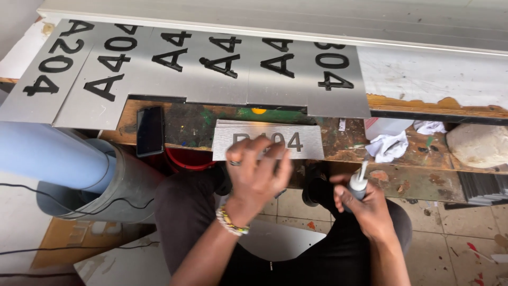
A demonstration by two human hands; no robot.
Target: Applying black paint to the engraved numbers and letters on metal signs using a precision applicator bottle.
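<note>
My left hand (257, 172) spreads flat over the small metal sign (268, 141) at the workbench's (418, 180) front edge; my right hand (365, 204) grips the glue tube (359, 182), ready, I reckon, for careful gluing.

small metal sign (301, 142) partly hidden, left hand (258, 175) blurred

small plate (296, 142) on bench (423, 180), before plate row (211, 63); phone (150, 131) left
</note>
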